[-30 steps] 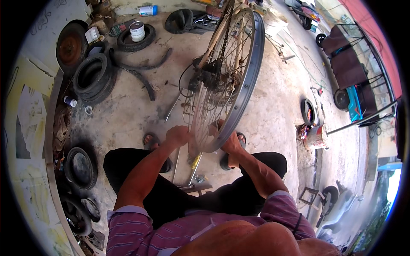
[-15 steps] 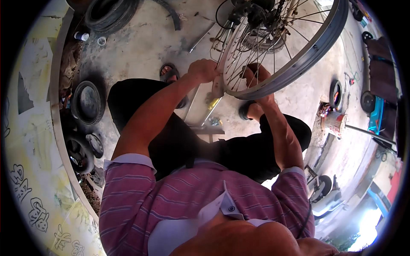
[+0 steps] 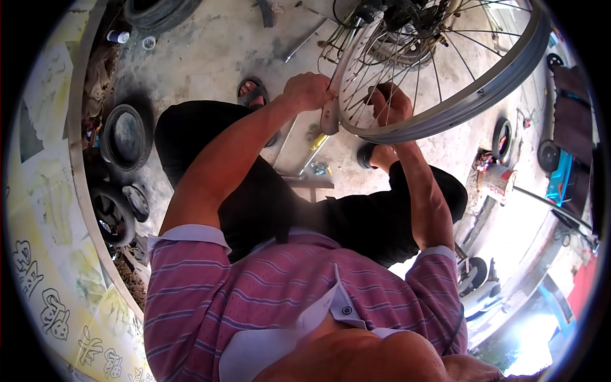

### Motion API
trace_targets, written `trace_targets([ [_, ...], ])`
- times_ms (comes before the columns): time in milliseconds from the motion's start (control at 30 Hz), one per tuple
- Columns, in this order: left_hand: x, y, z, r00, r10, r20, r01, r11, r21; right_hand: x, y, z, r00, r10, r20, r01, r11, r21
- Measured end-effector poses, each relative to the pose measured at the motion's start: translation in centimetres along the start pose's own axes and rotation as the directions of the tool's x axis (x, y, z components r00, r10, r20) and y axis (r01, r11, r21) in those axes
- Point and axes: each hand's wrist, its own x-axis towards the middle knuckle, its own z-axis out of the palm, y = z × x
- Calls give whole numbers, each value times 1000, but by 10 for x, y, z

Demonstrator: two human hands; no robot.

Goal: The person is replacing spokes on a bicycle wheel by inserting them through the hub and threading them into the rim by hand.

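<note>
A bare spoked bicycle wheel [image 3: 485,90] with a silver rim and dark hub parts fills the upper middle, tilted above my lap. My left hand [image 3: 309,90] is closed at its left side, against a pale metal piece [image 3: 329,118] next to the rim; what the fingers grip is hidden. My right hand [image 3: 393,103] has curled fingers among the spokes on the inner side of the rim; I cannot make out what they hold. A silver tool with a yellow part [image 3: 318,143] lies below the hands, between my feet.
Several tires [image 3: 127,137] and a cup [image 3: 118,37] lie along the left wall. A metal rod [image 3: 299,48] is on the concrete floor [image 3: 191,63]. At the right are a bucket [image 3: 498,183], a small tire [image 3: 501,137] and a dark seat-like object with blue parts [image 3: 571,114].
The view has tipped down toward my lap, so the wheel and hands show higher. The wheel now leans further right, and my right hand has its fingers curled among the spokes.
</note>
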Motion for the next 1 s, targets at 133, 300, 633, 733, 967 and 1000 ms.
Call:
trace_targets([
  [133, 0, 0, 3, 998, 38, -56, -39, 999, -16, 16, 17, 4, 997, -50, -55, 43, 993, -111],
  [300, -1, 1, 1, 997, 44, -58, -45, 999, -18, 36, 38, 7, 977, -158, -140, 107, 942, -319],
  [633, 1, 0, 2, 999, 27, -41, -28, 999, -19, 35, 26, 7, 990, -112, -80, 72, 917, -392],
  [733, 1, 0, 3, 1000, 12, -28, -13, 1000, -17, 35, 26, 7, 988, -131, -76, 98, 936, -337],
  [967, 0, 1, -1, 1000, 2, 2, -2, 1000, -24, 28, 24, 6, 987, -127, -96, 101, 965, -243],
  [1000, 0, 1, -1, 1000, 7, 1, -7, 1000, -26, 24, 21, 6, 988, -118, -103, 99, 981, -169],
])
